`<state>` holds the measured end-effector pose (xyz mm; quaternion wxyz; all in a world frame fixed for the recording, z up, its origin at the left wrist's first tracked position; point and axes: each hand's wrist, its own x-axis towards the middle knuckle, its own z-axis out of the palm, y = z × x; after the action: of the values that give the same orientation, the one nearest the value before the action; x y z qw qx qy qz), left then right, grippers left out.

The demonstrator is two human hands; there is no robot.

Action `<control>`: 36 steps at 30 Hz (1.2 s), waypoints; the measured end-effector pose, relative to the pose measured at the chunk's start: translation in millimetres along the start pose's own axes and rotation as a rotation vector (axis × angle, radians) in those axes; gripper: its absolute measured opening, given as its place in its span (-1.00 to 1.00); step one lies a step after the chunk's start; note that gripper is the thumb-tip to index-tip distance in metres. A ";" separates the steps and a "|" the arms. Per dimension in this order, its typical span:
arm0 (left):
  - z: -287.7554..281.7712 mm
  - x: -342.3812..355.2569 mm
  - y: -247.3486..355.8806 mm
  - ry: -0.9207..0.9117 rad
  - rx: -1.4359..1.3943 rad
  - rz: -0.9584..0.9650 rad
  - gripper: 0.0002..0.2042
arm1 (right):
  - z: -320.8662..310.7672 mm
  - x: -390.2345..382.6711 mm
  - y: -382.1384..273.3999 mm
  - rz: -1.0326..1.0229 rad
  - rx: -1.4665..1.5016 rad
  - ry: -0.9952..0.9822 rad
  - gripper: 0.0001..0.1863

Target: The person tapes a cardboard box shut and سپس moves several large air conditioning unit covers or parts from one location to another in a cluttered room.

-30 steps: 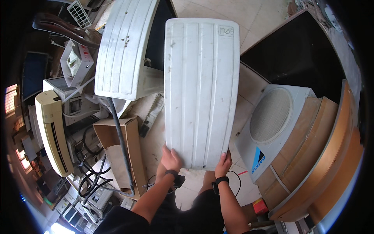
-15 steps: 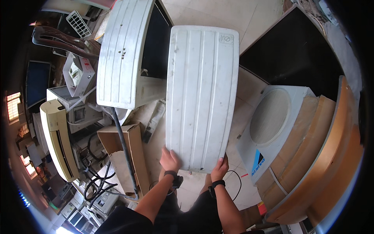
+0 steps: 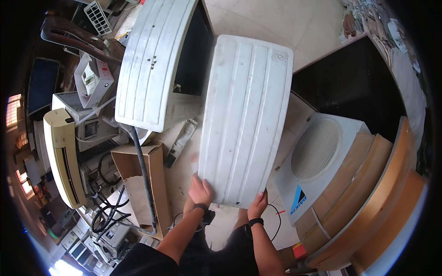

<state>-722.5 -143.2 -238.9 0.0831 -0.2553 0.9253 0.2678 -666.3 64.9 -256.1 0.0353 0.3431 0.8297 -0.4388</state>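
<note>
In front of me is a long white ribbed metal panel (image 3: 246, 124), which looks like the top of an air-conditioner outdoor unit. Its far end leans slightly right, and whatever lies under it is hidden. My left hand (image 3: 200, 189) is closed on its left edge at the near end, fingers partly hidden. At the near right corner my right hand (image 3: 258, 205) grips the edge, thumb up and the other fingers out of sight below. Just left stands a similar white outdoor-unit casing (image 3: 145, 78) with a dark open side, close to the panel's far left edge.
A boxed outdoor unit with a round grille (image 3: 317, 149) stands at right beside a curved wooden piece (image 3: 368, 225). Behind it leans a large black screen (image 3: 352, 85). At left are a cardboard box (image 3: 156, 193), a cream indoor unit (image 3: 62, 158) and black cables (image 3: 103, 221).
The whole view has turned slightly, so the panel sits further right and tilts more in the picture. Both hands keep their hold at the same near end.
</note>
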 end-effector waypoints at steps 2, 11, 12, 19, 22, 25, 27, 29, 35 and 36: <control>2.3 0.4 -2.2 -0.007 0.001 -0.006 -0.60 | -6.1 -0.4 3.4 0.027 -0.001 -0.072 -0.54; 4.9 1.6 -11.8 -0.049 -0.023 -0.021 -0.53 | -14.0 53.2 -75.5 -0.237 -0.145 0.087 -0.54; 4.7 1.9 -12.4 -0.034 -0.022 -0.011 -0.52 | -10.9 79.0 -103.7 -0.307 -0.129 0.154 -0.53; -0.1 3.5 -12.8 -0.007 -0.019 0.026 -0.50 | 70.9 327.7 -292.3 -0.778 -0.191 -0.099 -0.65; -7.7 6.0 -4.5 -0.085 -0.042 -0.001 -0.50 | 107.7 410.2 -330.9 -0.972 -0.614 0.041 -0.45; -9.4 4.4 -6.3 -0.167 -0.081 -0.129 -0.49 | 145.4 419.7 -356.2 -0.695 -0.874 -0.204 -0.24; -5.1 1.5 -10.3 -0.145 -0.087 -0.111 -0.47 | 171.0 415.1 -366.9 -0.476 -0.898 -0.239 -0.15; -11.9 -0.4 -10.3 -0.161 -0.059 -0.116 -0.46 | 184.1 411.7 -372.7 -0.407 -1.011 -0.079 -0.13; -12.9 5.4 -9.5 -0.109 -0.094 -0.064 -0.48 | 185.4 439.0 -364.6 -0.446 -0.994 -0.077 -0.13; -11.0 3.6 -11.1 -0.110 -0.105 -0.070 -0.48 | 186.0 439.2 -362.3 -0.453 -0.975 -0.067 -0.13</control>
<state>-720.0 -158.7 -235.7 0.1297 -0.2764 0.8946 0.3264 -1263.7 24.0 -272.9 0.1213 0.0854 0.9889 -0.0098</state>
